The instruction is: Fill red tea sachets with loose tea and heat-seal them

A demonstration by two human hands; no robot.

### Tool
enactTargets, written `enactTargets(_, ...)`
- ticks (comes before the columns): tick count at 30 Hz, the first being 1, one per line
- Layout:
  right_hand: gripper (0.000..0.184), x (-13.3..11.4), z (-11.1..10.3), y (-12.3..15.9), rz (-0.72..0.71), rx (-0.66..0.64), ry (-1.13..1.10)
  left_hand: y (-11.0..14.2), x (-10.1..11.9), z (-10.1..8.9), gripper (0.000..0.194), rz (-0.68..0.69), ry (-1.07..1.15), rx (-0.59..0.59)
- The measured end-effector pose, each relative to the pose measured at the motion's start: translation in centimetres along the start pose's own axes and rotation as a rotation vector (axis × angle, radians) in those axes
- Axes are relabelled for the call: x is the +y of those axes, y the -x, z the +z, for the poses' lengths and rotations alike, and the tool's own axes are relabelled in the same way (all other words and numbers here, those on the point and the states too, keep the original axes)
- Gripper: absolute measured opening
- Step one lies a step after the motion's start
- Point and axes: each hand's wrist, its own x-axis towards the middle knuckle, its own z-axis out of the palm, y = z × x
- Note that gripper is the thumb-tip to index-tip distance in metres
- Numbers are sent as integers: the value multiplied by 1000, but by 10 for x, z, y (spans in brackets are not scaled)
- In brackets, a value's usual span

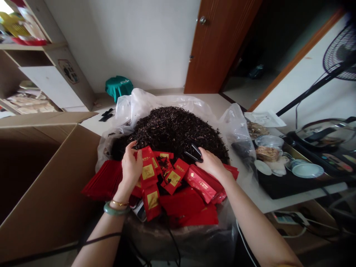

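Observation:
My left hand [132, 163], with a green bangle at its wrist, is closed on the edge of a red tea packet [148, 170] with a gold label. In my right hand [210, 161] is a pair of black tongs [194, 154], their two tips apart and pointing left over the heap. Dark loose tea leaves [175, 126] are piled in a large clear plastic bag [144, 98]. More red packets [175, 176] lie on the near side of the heap, some with leaves on them. A stack of flat red packets [104, 180] sits to the left, and another bundle [201, 181] lies under my right hand.
An open cardboard box [50, 178] stands close on the left. To the right, a tray [278, 189] holds cups and dishes beside a glass-lidded pot [325, 133]. A fan [340, 52] stands behind it. A teal covered stool [119, 87] is by the wall, near a wooden door [214, 48].

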Motion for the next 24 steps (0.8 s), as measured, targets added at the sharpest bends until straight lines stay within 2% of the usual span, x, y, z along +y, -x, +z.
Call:
enactTargets(3,56,-3,-3,2,11,2,14,1,0,3,45,83,-45,107)
enactTargets(5,55,-5,-6,3,17,1,21,6,7,3,40,209,-104,207)
enactTargets(7,53,-8,-9,4,30,-5,31,18,18,4,30,391,-96,226)
enactTargets(9,49,-11,-11,5,51,-12,46,35,30,6,19,638,-9,52)
enactTargets(12,38,-13,-11,5,74,-14,68,63,42,14,18,964,40,-397)
enactTargets(13,36,-13,-11,5,73,-13,75,70,43,17,21,1013,-4,-507)
enactTargets(15,36,-12,-11,5,69,-10,88,81,43,24,24,1035,-95,-653)
enactTargets(19,45,-11,-12,7,58,12,110,85,39,33,21,966,-191,-780)
enactTargets(24,33,-12,-17,11,-32,164,69,84,40,30,27,933,-218,-823)
